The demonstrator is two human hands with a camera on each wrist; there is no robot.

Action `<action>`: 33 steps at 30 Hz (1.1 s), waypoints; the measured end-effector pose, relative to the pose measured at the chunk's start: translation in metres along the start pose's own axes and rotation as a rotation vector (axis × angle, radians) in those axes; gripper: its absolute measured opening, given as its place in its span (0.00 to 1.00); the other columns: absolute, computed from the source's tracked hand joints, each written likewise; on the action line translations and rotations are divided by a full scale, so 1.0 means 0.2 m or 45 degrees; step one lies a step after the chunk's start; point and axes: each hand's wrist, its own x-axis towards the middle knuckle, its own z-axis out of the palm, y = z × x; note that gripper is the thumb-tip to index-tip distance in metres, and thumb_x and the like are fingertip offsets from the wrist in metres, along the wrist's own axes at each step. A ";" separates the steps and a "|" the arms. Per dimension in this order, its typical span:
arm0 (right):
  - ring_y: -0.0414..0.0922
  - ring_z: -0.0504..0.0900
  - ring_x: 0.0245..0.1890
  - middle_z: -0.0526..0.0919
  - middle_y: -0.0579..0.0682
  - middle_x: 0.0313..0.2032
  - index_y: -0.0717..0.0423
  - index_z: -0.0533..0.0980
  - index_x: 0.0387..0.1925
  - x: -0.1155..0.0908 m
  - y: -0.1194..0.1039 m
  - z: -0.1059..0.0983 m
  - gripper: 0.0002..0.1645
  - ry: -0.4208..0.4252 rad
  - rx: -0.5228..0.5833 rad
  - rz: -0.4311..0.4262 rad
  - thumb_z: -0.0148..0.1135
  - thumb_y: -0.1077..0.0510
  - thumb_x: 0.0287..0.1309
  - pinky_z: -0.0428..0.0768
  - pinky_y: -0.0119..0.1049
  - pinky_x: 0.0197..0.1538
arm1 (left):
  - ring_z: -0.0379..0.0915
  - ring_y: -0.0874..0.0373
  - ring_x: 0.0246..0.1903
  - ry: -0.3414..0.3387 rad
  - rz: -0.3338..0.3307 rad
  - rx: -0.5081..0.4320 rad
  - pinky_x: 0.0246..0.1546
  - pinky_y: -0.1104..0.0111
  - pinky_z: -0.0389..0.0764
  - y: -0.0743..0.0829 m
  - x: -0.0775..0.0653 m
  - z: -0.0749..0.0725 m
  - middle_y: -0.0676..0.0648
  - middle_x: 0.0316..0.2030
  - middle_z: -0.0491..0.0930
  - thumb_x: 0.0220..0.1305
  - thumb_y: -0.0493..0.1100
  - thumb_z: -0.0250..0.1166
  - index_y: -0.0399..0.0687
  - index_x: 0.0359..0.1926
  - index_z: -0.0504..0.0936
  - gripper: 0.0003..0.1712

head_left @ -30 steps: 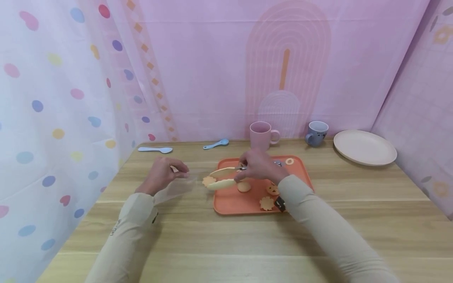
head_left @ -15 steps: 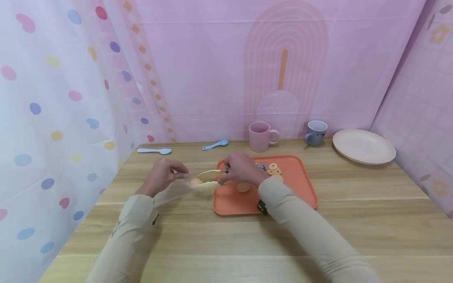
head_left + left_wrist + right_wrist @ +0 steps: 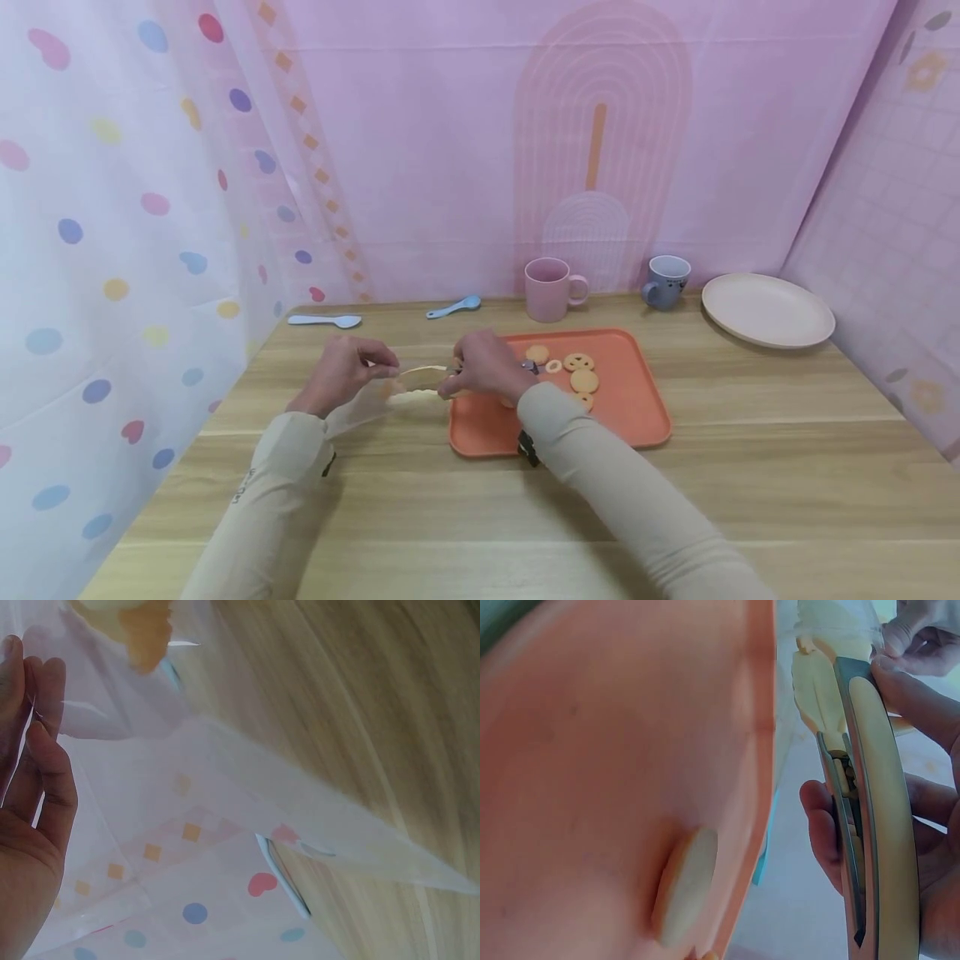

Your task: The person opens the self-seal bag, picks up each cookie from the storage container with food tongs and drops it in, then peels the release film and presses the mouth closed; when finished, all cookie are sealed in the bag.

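pale yellow plastic, by its look, with grey edging, makes up the tongs [image 3: 889,825], which reach across the left edge of the tray [image 3: 637,425], tips beyond it. they are probably light and fairly stiff, best held midway along both arms, where a squeeze should carry evenly to the tips. a thin clear bag [image 3: 360,410] hangs just left of the tray; it looks limp, slick and nearly weightless, so its rim is the place to pinch. the cookie [image 3: 150,637] at the tongs' tips, also left of the tray, is likely brittle and calls for gentle pressure; whether it is fully inside the bag is hard to tell.

the right hand [image 3: 483,371] is above the tray's left edge, back upward, fingers wrapped around the tongs; its forearm slants in over the tray's near edge. the left hand [image 3: 345,375], left of the tray, pinches the bag between thumb and fingertips, fingers pointing toward the tray. loose cookies [image 3: 584,382] lie on the tray.
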 end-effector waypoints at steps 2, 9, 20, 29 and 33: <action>0.37 0.59 0.17 0.58 0.40 0.12 0.49 0.64 0.10 0.01 -0.01 0.02 0.34 0.006 0.007 -0.003 0.83 0.44 0.42 0.59 0.27 0.20 | 0.85 0.62 0.28 -0.003 0.005 -0.004 0.31 0.74 0.83 0.00 0.00 0.00 0.48 0.28 0.90 0.53 0.37 0.77 0.50 0.27 0.90 0.04; 0.36 0.57 0.17 0.56 0.39 0.12 0.48 0.62 0.10 0.04 -0.04 0.08 0.36 0.028 -0.080 -0.045 0.81 0.40 0.43 0.57 0.26 0.20 | 0.85 0.63 0.29 -0.007 -0.017 -0.026 0.31 0.75 0.83 -0.01 -0.01 0.00 0.49 0.28 0.90 0.53 0.36 0.77 0.50 0.27 0.90 0.04; 0.35 0.53 0.15 0.54 0.39 0.12 0.48 0.60 0.10 0.07 -0.05 0.16 0.37 0.062 -0.110 -0.062 0.80 0.38 0.45 0.56 0.26 0.19 | 0.85 0.63 0.29 -0.029 -0.026 -0.036 0.31 0.74 0.83 -0.03 -0.03 0.00 0.49 0.29 0.90 0.55 0.36 0.76 0.48 0.28 0.90 0.03; 0.37 0.59 0.20 0.59 0.39 0.16 0.49 0.67 0.16 0.01 0.01 0.06 0.30 0.061 -0.104 -0.087 0.79 0.39 0.47 0.60 0.28 0.23 | 0.85 0.62 0.30 -0.026 -0.045 -0.021 0.31 0.74 0.82 -0.04 -0.03 -0.02 0.48 0.29 0.90 0.54 0.36 0.76 0.46 0.27 0.90 0.02; 0.38 0.60 0.21 0.61 0.41 0.16 0.49 0.68 0.18 -0.08 0.10 -0.07 0.29 0.051 -0.059 -0.102 0.80 0.41 0.46 0.60 0.30 0.25 | 0.86 0.58 0.31 -0.034 -0.044 -0.019 0.32 0.74 0.81 -0.04 -0.03 -0.02 0.47 0.29 0.90 0.55 0.37 0.76 0.47 0.27 0.90 0.03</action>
